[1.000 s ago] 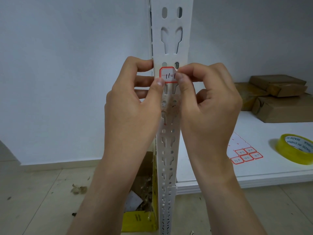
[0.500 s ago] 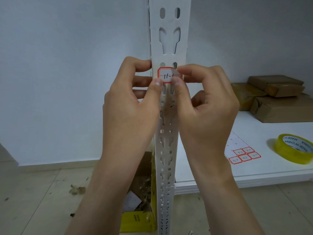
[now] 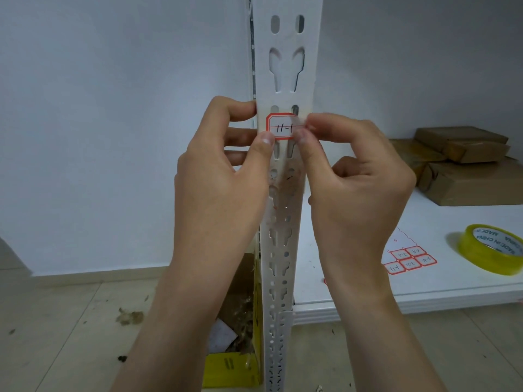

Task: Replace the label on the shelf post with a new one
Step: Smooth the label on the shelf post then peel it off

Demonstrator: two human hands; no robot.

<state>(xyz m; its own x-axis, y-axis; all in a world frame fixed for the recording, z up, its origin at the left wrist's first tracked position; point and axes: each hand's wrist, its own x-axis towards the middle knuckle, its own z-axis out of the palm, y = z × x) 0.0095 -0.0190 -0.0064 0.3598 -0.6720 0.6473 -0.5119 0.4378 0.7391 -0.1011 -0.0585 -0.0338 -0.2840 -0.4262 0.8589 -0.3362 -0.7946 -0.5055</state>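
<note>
Label (image 3: pixel 283 127) at frame centre, on shelf post (image 3: pixel 285 66); sticking-on step, by look. Left hand (image 3: pixel 220 188) grips post, thumb pinning label's lower-left corner. Right hand (image 3: pixel 359 188) pinches label's right edge. Next, likely: smooth flat, keep square.

Only two bare hands and forearms of the person show. The left hand (image 3: pixel 220 193) is slim and long-fingered, with fine creases across the knuckles and at the base of the thumb. Its left thumbnail (image 3: pixel 266 140) is cut short with a rounded tip. The right hand (image 3: pixel 359 193) is of the same build, and the right thumbnail (image 3: pixel 300 134) is trimmed just as close. The left forearm (image 3: pixel 175 321) and right forearm (image 3: pixel 382 335) are slender, smooth and uncovered all the way down to the lower frame edge.
</note>
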